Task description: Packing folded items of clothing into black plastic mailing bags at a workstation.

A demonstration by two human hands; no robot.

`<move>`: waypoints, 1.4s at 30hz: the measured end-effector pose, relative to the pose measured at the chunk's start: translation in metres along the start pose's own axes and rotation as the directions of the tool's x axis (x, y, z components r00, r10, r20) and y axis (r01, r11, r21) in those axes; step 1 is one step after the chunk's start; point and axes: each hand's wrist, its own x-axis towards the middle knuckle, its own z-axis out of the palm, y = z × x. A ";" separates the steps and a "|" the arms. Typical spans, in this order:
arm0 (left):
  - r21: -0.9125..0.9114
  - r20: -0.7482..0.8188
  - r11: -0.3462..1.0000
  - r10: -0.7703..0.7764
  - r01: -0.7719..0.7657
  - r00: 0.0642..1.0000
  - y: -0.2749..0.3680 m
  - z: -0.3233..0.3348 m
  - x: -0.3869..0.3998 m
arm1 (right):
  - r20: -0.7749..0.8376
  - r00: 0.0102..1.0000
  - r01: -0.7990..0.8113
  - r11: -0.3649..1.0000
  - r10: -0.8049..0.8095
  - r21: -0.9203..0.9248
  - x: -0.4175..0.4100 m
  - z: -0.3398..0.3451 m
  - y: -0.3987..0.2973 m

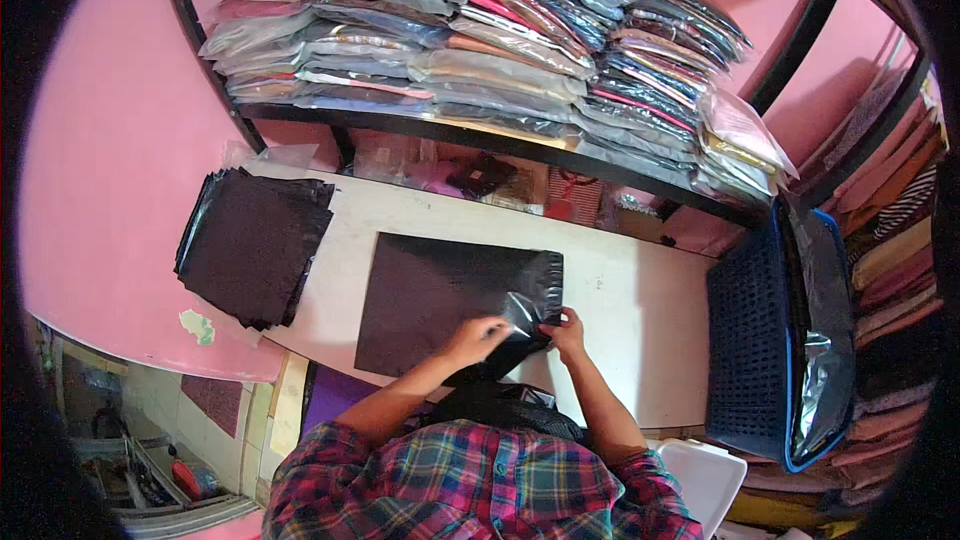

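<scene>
A flat black plastic mailing bag (442,292) lies on the white tabletop before me. Its right end carries a glossy strip, and the lower right corner is lifted and creased. My right hand (566,331) pinches that corner between thumb and fingers. Just to the left, my left hand (476,339) is over the bag's lower edge with its fingers curled, beside a shiny crease. Blur hides whether those fingers grip the plastic. Below the hands, a dark part of the bag or another dark item hangs towards my body, and I cannot tell which.
To the left is a stack of black plastic bags (251,247) on the white table (600,375). A blue plastic basket (746,337) holding black plastic stands at the right end. Above the table's back, a black-framed shelf (480,131) bears piles of bagged folded garments (502,82).
</scene>
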 end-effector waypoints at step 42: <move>0.985 -0.029 0.158 -0.275 0.075 0.961 -0.017 -0.060 0.159 | 0.397 0.908 0.387 -0.099 -0.132 -0.917 0.105 -0.104 -0.094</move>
